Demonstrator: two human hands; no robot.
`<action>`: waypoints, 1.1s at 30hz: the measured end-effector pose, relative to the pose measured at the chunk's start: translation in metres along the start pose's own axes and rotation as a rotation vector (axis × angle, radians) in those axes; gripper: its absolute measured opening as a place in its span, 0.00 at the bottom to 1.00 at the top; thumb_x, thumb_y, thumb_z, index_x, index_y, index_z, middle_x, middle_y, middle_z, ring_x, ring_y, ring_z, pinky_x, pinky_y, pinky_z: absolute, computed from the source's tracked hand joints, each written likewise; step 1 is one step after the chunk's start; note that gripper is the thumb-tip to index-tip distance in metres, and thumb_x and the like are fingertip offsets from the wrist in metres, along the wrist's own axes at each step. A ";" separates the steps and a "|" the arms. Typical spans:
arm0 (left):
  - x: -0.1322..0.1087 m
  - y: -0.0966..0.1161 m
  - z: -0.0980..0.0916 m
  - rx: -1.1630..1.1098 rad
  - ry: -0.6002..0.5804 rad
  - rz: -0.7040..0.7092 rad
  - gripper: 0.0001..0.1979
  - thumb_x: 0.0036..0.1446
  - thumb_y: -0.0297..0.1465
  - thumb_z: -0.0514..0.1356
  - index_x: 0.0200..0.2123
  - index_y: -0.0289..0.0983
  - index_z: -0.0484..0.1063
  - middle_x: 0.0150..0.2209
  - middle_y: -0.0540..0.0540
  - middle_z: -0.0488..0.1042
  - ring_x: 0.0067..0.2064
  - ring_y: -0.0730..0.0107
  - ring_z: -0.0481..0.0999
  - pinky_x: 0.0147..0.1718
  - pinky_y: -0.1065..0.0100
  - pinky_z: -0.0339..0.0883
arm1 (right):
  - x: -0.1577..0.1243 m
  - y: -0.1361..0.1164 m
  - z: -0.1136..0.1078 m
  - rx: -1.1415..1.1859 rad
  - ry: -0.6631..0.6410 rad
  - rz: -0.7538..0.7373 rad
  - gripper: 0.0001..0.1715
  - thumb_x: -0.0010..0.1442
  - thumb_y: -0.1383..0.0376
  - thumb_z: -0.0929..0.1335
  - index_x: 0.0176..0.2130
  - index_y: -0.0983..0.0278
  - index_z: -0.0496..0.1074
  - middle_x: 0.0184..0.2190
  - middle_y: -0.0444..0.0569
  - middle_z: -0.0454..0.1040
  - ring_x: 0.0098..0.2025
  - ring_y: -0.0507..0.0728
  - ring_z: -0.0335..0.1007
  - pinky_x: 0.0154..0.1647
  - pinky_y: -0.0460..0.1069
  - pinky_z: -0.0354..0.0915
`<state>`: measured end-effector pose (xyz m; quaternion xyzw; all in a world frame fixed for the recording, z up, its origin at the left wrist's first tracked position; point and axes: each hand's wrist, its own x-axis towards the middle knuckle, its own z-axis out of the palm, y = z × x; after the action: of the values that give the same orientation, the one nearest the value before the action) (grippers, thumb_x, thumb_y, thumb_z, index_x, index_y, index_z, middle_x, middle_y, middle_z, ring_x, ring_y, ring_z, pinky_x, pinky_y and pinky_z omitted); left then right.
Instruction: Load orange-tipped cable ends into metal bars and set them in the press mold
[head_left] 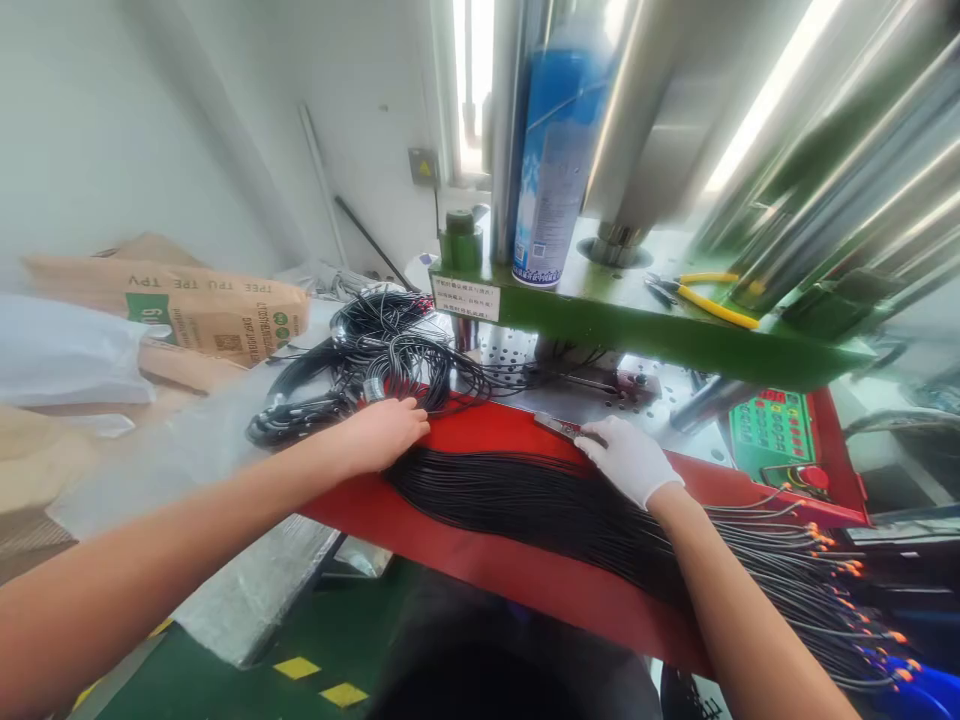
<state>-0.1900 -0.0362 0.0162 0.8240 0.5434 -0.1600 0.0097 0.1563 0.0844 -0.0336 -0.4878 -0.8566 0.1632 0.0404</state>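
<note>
My bare left hand (394, 432) is curled over the left end of a long bundle of black cables (510, 495). Its fingers look closed on some of them, though the palm side is hidden. Behind it lies a tangled heap of coiled black cables (390, 350). My right hand (628, 455), in a white glove, grips a flat metal bar (556, 427) at the back edge of the red table (480, 425). Beneath that hand the bundle runs on to the right, where the cable ends carry orange tips (851, 568).
A green press plate (645, 335) overhangs the perforated metal bed (510, 350). On it stand a blue spray can (555, 170) and yellow-handled pliers (712, 300). A control panel (772, 435) with a red button is at right. Paper sacks (202, 310) lie at left.
</note>
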 end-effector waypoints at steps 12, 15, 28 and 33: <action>0.034 -0.011 0.006 0.009 0.202 -0.069 0.14 0.57 0.26 0.54 0.46 0.36 0.71 0.39 0.41 0.76 0.44 0.57 0.68 0.41 0.62 0.60 | 0.000 -0.003 -0.002 -0.009 -0.020 0.013 0.22 0.62 0.51 0.60 0.47 0.59 0.74 0.43 0.51 0.72 0.45 0.59 0.68 0.45 0.51 0.60; 0.044 -0.016 -0.001 -0.014 0.204 -0.090 0.17 0.55 0.29 0.57 0.50 0.39 0.69 0.47 0.43 0.74 0.48 0.58 0.67 0.46 0.62 0.60 | -0.002 -0.003 -0.002 -0.009 -0.022 0.022 0.23 0.63 0.52 0.60 0.47 0.60 0.73 0.44 0.51 0.72 0.45 0.59 0.68 0.45 0.51 0.60; 0.002 -0.044 0.026 -0.162 0.369 -0.310 0.48 0.47 0.48 0.62 0.65 0.36 0.46 0.68 0.35 0.39 0.67 0.46 0.42 0.62 0.49 0.37 | -0.008 -0.062 -0.017 0.030 0.065 -0.149 0.21 0.62 0.53 0.61 0.49 0.58 0.71 0.47 0.49 0.72 0.48 0.59 0.67 0.51 0.50 0.59; 0.027 -0.068 0.047 -0.361 0.386 -0.468 0.57 0.41 0.53 0.63 0.66 0.33 0.40 0.67 0.30 0.40 0.65 0.44 0.48 0.60 0.48 0.45 | 0.025 -0.135 0.004 0.020 -0.087 -0.321 0.28 0.60 0.47 0.60 0.50 0.60 0.71 0.48 0.52 0.72 0.48 0.61 0.69 0.49 0.53 0.62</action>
<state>-0.2532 0.0067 -0.0249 0.6772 0.7288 0.0997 0.0155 0.0314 0.0417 0.0036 -0.3369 -0.9228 0.1841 0.0339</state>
